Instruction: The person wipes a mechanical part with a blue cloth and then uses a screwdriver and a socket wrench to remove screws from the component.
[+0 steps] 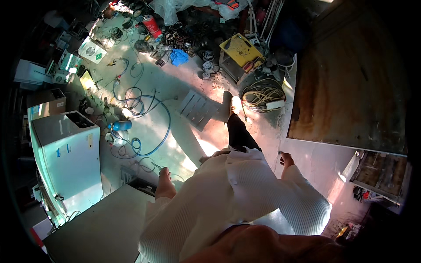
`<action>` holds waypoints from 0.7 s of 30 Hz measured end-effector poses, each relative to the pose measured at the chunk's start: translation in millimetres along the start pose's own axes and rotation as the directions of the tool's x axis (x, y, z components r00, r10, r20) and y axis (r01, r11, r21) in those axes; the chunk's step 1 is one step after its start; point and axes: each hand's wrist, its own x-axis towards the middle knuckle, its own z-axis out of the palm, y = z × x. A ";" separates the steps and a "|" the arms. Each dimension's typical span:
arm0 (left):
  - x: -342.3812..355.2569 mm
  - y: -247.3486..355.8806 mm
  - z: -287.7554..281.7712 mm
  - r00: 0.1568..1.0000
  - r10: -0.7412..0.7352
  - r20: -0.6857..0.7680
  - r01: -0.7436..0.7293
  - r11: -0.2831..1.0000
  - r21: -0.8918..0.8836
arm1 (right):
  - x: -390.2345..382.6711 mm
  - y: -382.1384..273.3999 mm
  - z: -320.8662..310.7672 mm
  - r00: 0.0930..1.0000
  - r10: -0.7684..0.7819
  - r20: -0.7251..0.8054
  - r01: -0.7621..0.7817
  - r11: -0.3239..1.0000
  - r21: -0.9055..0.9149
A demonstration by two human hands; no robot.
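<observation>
My left hand (165, 175) hangs low beside the edge of a grey cabinet top (103, 223); its fingers are foreshortened, so their grip is unclear. Just beyond it, hoses and a small metal fitting (155, 165) lie on the floor. My right hand (286, 160) has curled fingers around a small pale object that I cannot make out, over the floor left of a large brown board (346, 87). My white shirt fills the lower middle, and one foot (235, 103) is forward beside coiled yellowish hose (263, 90).
A white fridge (74, 158), a blue cylinder (120, 125) and looped blue hose (169, 122) are at left. A slatted panel (196, 109) lies ahead, with a yellow-topped stand (241, 48), blue cloth (179, 56), red cylinder (151, 26) and piled parts behind. A wooden frame (379, 175) stands at right.
</observation>
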 end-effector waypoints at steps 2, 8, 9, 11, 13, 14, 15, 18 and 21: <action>-13.8 38.3 66.7 0.942 -0.261 -0.213 0.191 0.934 -0.302 | 29.8 -82.2 -20.6 0.996 -0.036 -0.077 0.027 0.993 -0.114; -53.0 162.6 254.8 0.952 -0.180 -0.248 0.106 0.953 -0.285 | 126.1 -402.6 -32.8 0.753 -0.606 0.255 0.634 0.566 -0.527; -57.6 199.4 281.1 0.979 -0.117 -0.168 0.069 0.961 -0.267 | 127.0 -458.3 -22.0 0.305 -0.845 0.439 0.622 -0.172 -0.764; -92.8 267.5 351.1 0.962 0.265 -0.058 -0.268 0.962 -0.044 | 117.2 -566.1 -8.1 -0.109 -0.846 0.522 0.418 -0.516 -0.748; -88.4 316.1 402.1 0.677 0.733 0.065 -0.697 0.612 0.374 | 112.2 -639.8 3.7 0.098 -0.919 0.382 0.751 -0.184 -0.635; -105.7 339.8 427.1 0.648 0.756 0.093 -0.723 0.573 0.386 | 108.8 -664.0 5.8 0.181 -0.925 0.334 0.824 -0.043 -0.565; -115.2 349.5 423.1 0.630 0.773 0.075 -0.724 0.549 0.418 | 84.5 -680.6 33.2 0.175 -0.918 0.355 0.851 -0.040 -0.523; -100.7 376.7 427.6 0.618 0.786 -0.019 -0.679 0.545 0.492 | 78.6 -678.9 40.4 0.234 -0.941 0.246 0.933 0.146 -0.330; -70.6 380.2 404.1 0.730 0.658 -0.185 -0.519 0.710 0.476 | 97.9 -622.2 25.2 0.604 -0.768 0.211 0.797 0.590 -0.130</action>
